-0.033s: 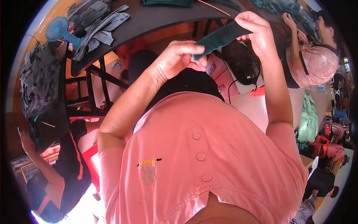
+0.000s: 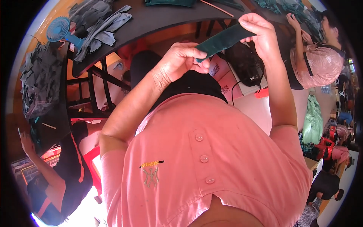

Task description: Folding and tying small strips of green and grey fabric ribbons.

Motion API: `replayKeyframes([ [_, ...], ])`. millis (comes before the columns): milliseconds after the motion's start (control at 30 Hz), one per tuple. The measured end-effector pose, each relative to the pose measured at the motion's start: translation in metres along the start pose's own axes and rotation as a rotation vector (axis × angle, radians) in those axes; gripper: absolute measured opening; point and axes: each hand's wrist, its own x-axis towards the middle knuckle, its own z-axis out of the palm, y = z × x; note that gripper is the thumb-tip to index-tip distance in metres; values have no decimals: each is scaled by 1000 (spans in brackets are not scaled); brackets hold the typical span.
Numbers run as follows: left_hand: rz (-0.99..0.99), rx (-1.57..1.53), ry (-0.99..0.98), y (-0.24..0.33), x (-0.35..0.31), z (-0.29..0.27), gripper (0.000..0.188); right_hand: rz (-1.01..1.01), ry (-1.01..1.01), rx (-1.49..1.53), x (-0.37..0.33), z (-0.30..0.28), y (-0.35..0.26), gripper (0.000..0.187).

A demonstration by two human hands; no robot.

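A dark green strip of fabric [image 2: 223,41], velvety in look, is stretched between my two hands above my lap. My left hand [image 2: 184,58] pinches its lower left end between thumb and fingers. At the upper right end, my right hand [image 2: 261,33] grips the strip with the thumb on top. The strip slants up from left to right, held in the air in front of the table edge.
Beyond my hands curves a dark table [image 2: 159,15] bearing green fabric [image 2: 170,3], a thin stick [image 2: 217,8], grey cloth pieces [image 2: 104,32] and a blue fan [image 2: 58,29]. A black bag [image 2: 244,64] sits below my right hand. Co-workers sit left [image 2: 56,181] and right [image 2: 319,64].
My left thumb has shifted slightly along the lower end of the strip, baring more of its surface. The right hand keeps its grip, almost unmoved.
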Motion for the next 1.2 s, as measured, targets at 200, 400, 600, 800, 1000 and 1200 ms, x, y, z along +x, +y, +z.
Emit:
replayKeyframes([
  [200,163,-54,272,-14,-10,-15,4,-16,147,301,-40,38,37,11],
  [400,193,148,508,11,-21,3,10,-46,-23,279,-33,37,27,10],
  [600,278,363,672,71,11,-27,12,-175,-72,133,20,42,38,15],
  [800,450,505,800,113,69,-101,6,-284,-45,-464,124,74,46,20],
  [1000,487,640,924,124,115,-145,10,-420,162,-987,170,95,71,23],
  [1200,464,1282,923,116,114,-152,21,-522,193,-1223,170,95,72,23],
])
